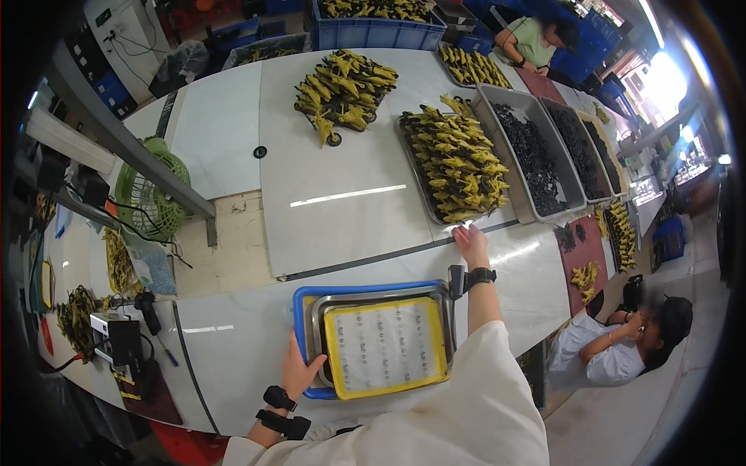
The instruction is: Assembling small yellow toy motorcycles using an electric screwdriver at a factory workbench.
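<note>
In front of me lies a blue tray (298, 312) with a metal tray (314, 301) nested in it. Inside is a yellow-rimmed panel (388, 342) with a white face bearing rows of small dark marks. My left hand (298, 371) grips the left side of the blue tray, thumb over the rim and fingers along its outer edge. Stretched forward, my right hand (472, 245) has its fingers apart at the near edge of another metal tray (416, 175). That one is heaped with yellow-and-black plastic parts (454, 163). Whether the fingertips touch its rim I cannot tell.
Grey bins (571, 186) of black pieces stand at right. More yellow-and-black parts (342, 89) are piled farther back. A grey metal post (140, 124) and green basket (151, 186) are at left. One person (614, 342) sits at right, another (532, 43) at the far side.
</note>
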Demonstrator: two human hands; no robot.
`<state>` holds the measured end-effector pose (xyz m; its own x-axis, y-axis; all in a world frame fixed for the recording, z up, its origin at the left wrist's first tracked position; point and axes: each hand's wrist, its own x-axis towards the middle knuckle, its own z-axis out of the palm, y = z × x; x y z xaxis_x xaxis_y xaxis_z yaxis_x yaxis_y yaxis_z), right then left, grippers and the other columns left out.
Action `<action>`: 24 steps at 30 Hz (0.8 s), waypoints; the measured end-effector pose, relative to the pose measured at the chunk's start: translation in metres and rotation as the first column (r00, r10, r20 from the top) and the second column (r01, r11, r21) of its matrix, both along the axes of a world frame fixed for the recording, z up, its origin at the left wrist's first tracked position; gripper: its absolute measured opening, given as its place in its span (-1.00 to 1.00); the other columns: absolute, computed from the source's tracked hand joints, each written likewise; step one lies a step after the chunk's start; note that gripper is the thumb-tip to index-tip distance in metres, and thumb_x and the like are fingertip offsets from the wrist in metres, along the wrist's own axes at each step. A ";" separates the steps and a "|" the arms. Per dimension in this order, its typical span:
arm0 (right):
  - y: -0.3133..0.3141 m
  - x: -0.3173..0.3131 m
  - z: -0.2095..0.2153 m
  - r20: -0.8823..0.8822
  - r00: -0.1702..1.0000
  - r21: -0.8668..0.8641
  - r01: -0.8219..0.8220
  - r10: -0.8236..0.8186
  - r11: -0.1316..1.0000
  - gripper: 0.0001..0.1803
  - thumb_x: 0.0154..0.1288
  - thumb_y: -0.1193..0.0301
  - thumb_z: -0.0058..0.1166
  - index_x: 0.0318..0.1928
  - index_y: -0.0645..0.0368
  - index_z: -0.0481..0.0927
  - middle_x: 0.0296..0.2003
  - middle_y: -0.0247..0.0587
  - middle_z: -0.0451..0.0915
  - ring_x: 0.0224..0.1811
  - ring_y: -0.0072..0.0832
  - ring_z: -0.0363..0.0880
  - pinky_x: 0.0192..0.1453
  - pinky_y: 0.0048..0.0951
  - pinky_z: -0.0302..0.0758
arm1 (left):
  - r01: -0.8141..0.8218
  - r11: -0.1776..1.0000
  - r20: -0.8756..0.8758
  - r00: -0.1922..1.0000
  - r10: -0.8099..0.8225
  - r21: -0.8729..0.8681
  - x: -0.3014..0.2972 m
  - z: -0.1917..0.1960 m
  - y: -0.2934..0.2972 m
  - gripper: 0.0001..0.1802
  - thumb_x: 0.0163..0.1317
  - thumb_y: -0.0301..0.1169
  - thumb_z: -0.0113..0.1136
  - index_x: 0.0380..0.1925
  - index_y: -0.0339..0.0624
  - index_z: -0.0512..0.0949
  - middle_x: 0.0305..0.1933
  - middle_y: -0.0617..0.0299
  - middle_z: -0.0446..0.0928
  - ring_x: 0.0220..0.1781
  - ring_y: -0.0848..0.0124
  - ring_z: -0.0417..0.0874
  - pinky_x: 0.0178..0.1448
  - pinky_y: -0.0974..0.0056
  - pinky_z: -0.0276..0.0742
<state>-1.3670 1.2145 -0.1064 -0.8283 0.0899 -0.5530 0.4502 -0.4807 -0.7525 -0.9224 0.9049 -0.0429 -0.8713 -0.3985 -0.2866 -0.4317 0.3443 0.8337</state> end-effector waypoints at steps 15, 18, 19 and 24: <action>-0.004 -0.018 -0.004 -0.098 0.973 -0.092 -0.220 0.211 0.971 -0.83 0.15 0.66 -0.24 -0.25 0.26 0.37 -0.57 -0.29 0.30 -0.40 -0.36 0.42 -0.16 -0.28 0.50 | -0.303 0.929 -0.242 0.905 0.350 0.211 -0.475 -0.037 -0.194 -0.21 0.11 -0.27 0.30 0.23 -0.39 0.14 0.04 -0.12 0.41 0.01 0.26 0.51 0.04 0.27 0.47; -0.012 -0.014 -0.014 -0.071 0.978 -0.069 -0.201 0.196 0.977 -0.77 0.15 0.68 -0.27 -0.19 0.27 0.38 -0.52 -0.27 0.37 -0.38 -0.33 0.49 -0.17 -0.25 0.54 | -0.283 0.919 -0.225 0.910 0.348 0.276 -0.523 -0.090 -0.212 -0.32 -0.02 -0.28 0.40 0.03 -0.42 0.32 -0.15 0.02 0.53 -0.13 0.31 0.56 -0.07 0.31 0.48; 0.000 -0.013 -0.019 -0.070 0.979 -0.059 -0.196 0.192 0.979 -0.75 0.16 0.68 -0.28 -0.15 0.27 0.37 -0.47 -0.26 0.41 -0.38 -0.33 0.52 -0.19 -0.26 0.56 | -0.288 0.920 -0.165 0.926 0.338 0.266 -0.535 -0.092 -0.202 -0.46 -0.02 -0.30 0.40 -0.11 -0.39 0.40 -0.24 0.09 0.54 -0.22 0.36 0.56 -0.14 0.32 0.48; -0.012 -0.012 0.001 -0.062 0.984 0.036 -0.165 0.167 0.986 -0.71 0.21 0.66 -0.29 -0.05 0.25 0.35 -0.34 -0.25 0.49 -0.40 -0.39 0.56 -0.27 -0.35 0.61 | -0.217 0.771 -0.188 0.898 0.399 0.599 -0.532 -0.057 -0.167 -0.83 0.14 -0.32 0.22 -0.42 -0.19 0.51 -0.40 0.31 0.53 -0.42 0.56 0.49 -0.32 0.43 0.41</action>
